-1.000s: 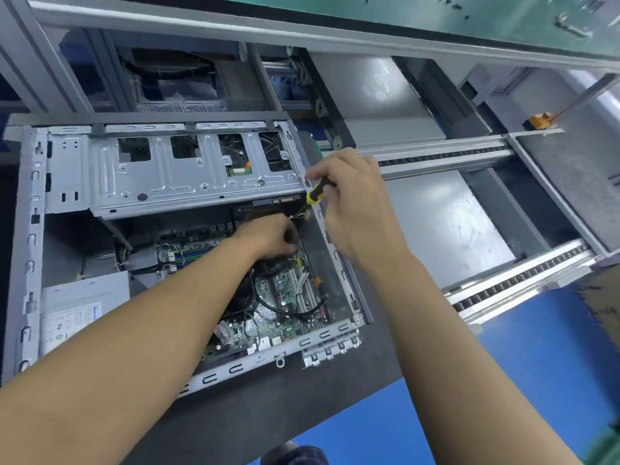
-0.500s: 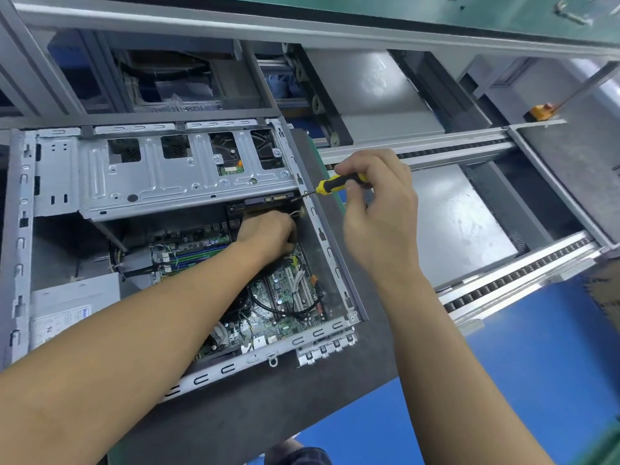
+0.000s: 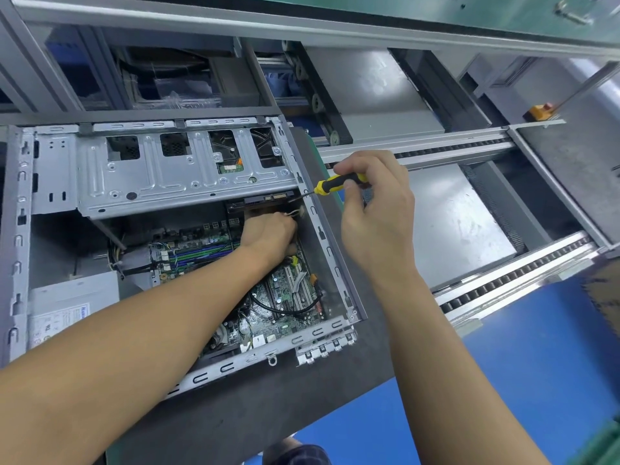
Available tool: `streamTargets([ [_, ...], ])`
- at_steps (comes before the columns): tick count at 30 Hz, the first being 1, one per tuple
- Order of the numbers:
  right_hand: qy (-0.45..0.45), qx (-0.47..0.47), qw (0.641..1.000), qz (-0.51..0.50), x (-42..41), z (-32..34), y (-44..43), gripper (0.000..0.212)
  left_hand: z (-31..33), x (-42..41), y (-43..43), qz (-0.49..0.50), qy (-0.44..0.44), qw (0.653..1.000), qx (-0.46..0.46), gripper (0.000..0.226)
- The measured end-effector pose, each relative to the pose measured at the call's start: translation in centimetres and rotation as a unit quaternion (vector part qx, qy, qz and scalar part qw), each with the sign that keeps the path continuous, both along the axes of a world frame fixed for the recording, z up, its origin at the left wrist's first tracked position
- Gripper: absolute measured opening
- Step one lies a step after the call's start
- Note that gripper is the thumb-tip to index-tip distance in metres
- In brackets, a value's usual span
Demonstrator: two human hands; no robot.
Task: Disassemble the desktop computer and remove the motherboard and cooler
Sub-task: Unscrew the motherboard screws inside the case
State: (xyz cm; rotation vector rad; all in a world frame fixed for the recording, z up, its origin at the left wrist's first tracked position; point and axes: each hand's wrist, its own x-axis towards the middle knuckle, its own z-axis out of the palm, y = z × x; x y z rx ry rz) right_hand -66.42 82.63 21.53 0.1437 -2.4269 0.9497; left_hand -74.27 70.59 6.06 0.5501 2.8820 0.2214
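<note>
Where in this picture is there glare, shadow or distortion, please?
Head view: glare streaks on the grey conveyor plate; head view: shadow under the drive cage, around the left hand; head view: the wide-angle lens makes the left forearm loom large.

Logged dark grey surface (image 3: 251, 414), lower centre. Right of surface: two roller conveyor rails (image 3: 513, 276) flanking scuffed grey metal plate (image 3: 453, 223) with glare. Beyond surface: aluminium frame (image 3: 201, 15) with shaded bays. Near right of surface: blue floor (image 3: 536, 380).
</note>
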Motion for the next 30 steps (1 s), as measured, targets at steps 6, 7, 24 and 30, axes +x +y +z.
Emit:
streamTargets([
  [6,-0.023,0.013,1.000,-0.006,-0.2,0.4,-0.3,0.026,0.3,-0.2,-0.3,0.013,-0.035,0.999,0.024,0.011],
  [7,-0.035,0.027,0.999,-0.001,-0.2,0.6,-0.3,0.025,0.4,-0.5,-0.6,0.017,-0.069,0.996,0.051,0.009],
  [24,-0.240,0.262,0.930,0.088,-2.7,-2.7,-2.6,0.034,0.0,-2.4,-3.1,-0.031,-0.212,0.964,0.160,0.026],
  [30,-0.268,0.230,0.933,0.073,-2.8,-2.4,-2.6,0.037,-0.3,-2.3,-2.7,0.006,-0.220,0.960,0.171,0.013],
])
